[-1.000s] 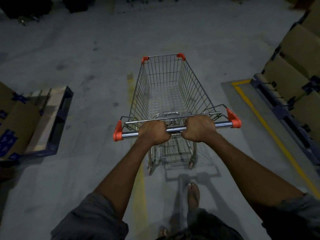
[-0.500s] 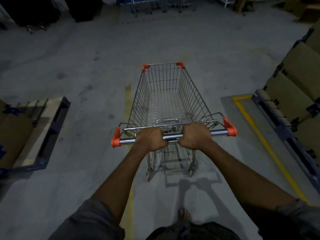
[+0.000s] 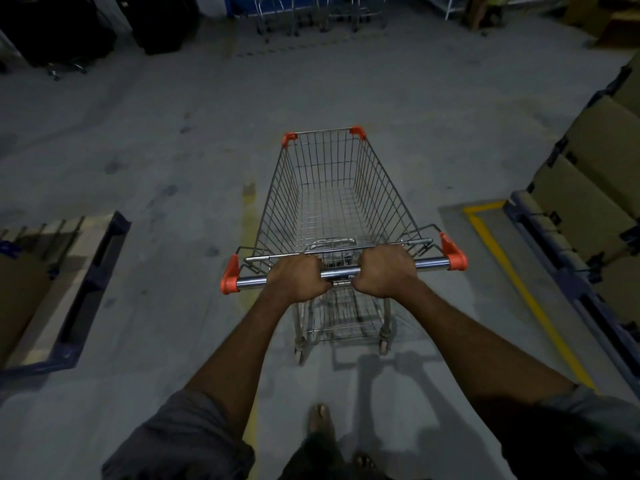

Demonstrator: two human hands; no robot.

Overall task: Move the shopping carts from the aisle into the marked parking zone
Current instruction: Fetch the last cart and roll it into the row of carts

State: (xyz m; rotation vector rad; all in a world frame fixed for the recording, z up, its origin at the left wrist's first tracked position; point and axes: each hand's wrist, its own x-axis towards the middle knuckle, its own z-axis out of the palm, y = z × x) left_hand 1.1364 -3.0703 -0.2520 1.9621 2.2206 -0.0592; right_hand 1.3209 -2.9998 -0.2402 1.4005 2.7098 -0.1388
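While the shopping cart (image 3: 332, 209) is standing mid-floor, the left hand (image 3: 298, 277) and right hand (image 3: 388, 271) are gripping its handle bar (image 3: 341, 271), fingers wrapping fully around.

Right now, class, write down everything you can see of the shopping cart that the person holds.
The shopping cart is an empty silver wire basket narrowing toward its front, with orange corner guards on the front rim. Its chrome handle bar has orange end caps. It stands upright on small wheels on the grey concrete floor, pointing away from the camera. The left hand and the right hand each grip the bar near its middle.
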